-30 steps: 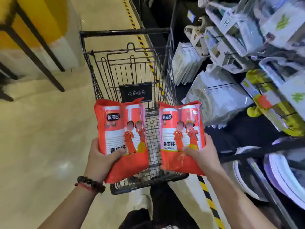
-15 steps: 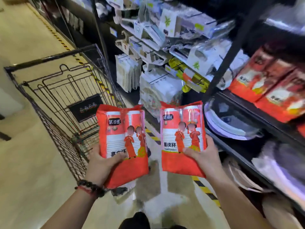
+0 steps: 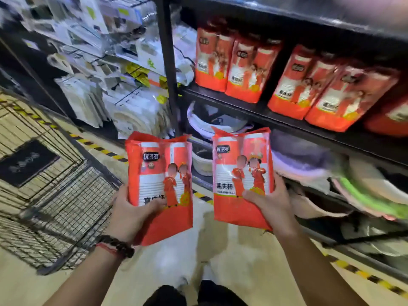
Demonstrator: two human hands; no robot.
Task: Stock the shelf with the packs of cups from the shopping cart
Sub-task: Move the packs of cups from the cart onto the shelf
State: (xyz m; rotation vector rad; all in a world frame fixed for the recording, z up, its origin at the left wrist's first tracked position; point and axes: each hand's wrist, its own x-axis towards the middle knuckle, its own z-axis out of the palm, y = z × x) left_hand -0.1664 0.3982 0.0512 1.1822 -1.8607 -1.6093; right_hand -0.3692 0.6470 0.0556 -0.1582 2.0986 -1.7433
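Cup packs (image 3: 160, 186) in hand — black shelf (image 3: 309, 127), tiled floor (image 3: 198, 257)

- The fingers of the left hand (image 3: 130, 214) lie behind the left pack of cups (image 3: 160, 184); only the thumb shows on its front.
- The right hand (image 3: 268, 204) likewise hides its fingers behind the right pack of cups (image 3: 241, 180).
- The shopping cart (image 3: 50, 191) is cut off by the left edge, so its inside cannot be judged.
- The packs on the shelf (image 3: 309, 85) are blurred, their print unreadable; the far-right one runs past the edge.
- The goods on the lower shelf (image 3: 364, 195), at right, smear into pale and green streaks.
- Both forearms leave the bottom edge.
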